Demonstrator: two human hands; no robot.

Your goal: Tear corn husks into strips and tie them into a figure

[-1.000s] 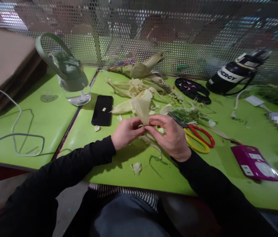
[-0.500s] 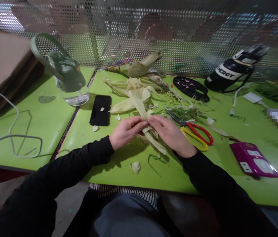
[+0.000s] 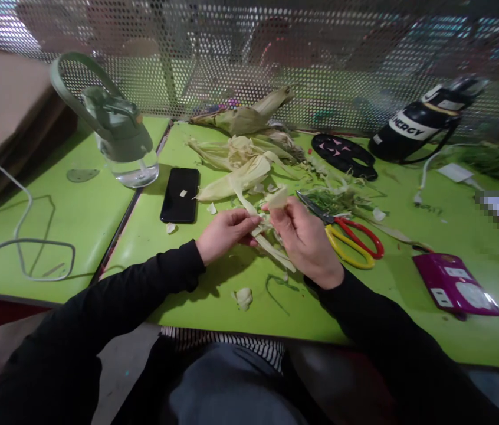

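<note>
My left hand (image 3: 225, 231) pinches the lower part of a pale corn husk strip (image 3: 271, 248) just above the green table (image 3: 214, 295). My right hand (image 3: 305, 239) is closed on a torn piece of husk (image 3: 277, 198), raised a little above the left hand. A heap of loose husks (image 3: 243, 165) lies right behind both hands, and a whole husked ear (image 3: 245, 118) rests farther back by the mesh screen. Red and yellow scissors (image 3: 351, 236) lie just right of my right hand.
A black phone (image 3: 181, 195) lies left of the husks, a green-lidded water bottle (image 3: 121, 139) beyond it. A magenta power strip (image 3: 455, 286) sits at the right, a black bag (image 3: 422, 124) and black mat (image 3: 342, 156) at the back. A white cable (image 3: 23, 242) loops at left.
My right hand has lifted and turned, pulling a piece of husk up and away from the strip. The left hand has stayed in place, holding the strip.
</note>
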